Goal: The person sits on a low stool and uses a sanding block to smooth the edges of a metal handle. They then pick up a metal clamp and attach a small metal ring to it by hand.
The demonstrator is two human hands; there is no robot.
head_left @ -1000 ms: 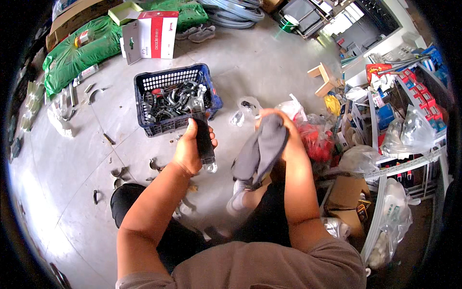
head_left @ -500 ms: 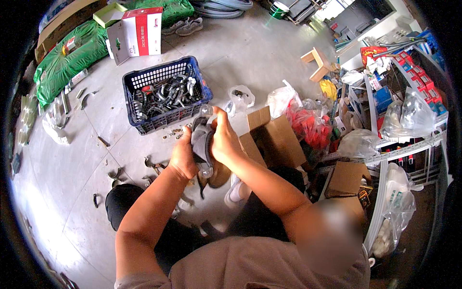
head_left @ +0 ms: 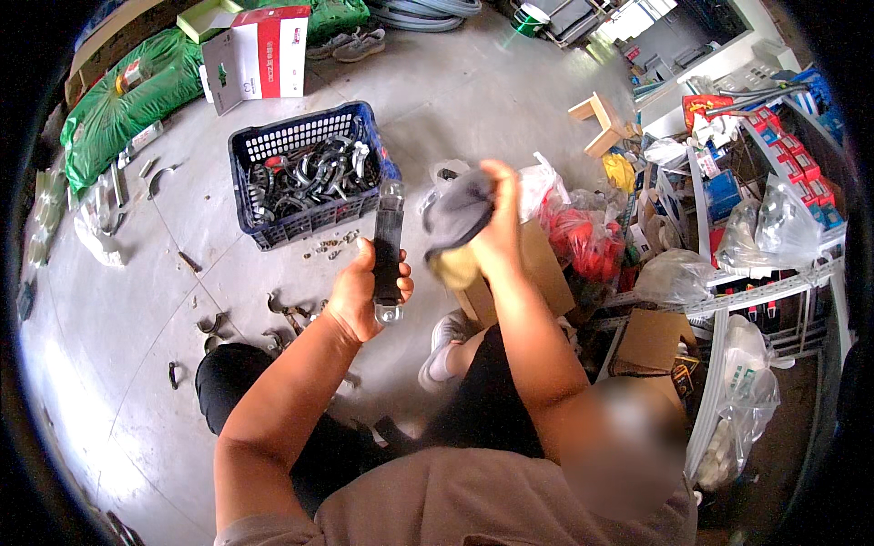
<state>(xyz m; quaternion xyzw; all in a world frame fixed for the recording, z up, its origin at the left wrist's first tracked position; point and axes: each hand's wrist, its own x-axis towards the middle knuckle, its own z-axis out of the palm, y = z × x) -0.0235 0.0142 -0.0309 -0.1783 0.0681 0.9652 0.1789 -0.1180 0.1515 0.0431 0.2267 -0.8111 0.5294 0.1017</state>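
Note:
My left hand (head_left: pixel 353 298) is closed around a pipe clamp (head_left: pixel 389 241), a dark band with bright metal ends, held upright in front of me. Off to the right, my right hand (head_left: pixel 499 232) grips a dark grey and tan cloth (head_left: pixel 460 214), blurred by motion and apart from the clamp. Just beyond my left hand stands a dark blue plastic basket (head_left: pixel 314 227) holding many similar curved metal clamps (head_left: pixel 314 177). Small metal nuts (head_left: pixel 332 244) lie on the floor in front of it.
Loose clamp pieces (head_left: pixel 214 323) lie on the floor by my left knee. An open cardboard box (head_left: pixel 546 273) stands beyond my right forearm, with bags of red items (head_left: pixel 587 232) beside it. Cluttered shelving (head_left: pixel 728 291) lines the right. A white and red carton (head_left: pixel 273 59) stands far left.
My hands have parted. The right hand has swung right with the cloth, away from the clamp. The clamp stays in my left hand, now bare and more upright.

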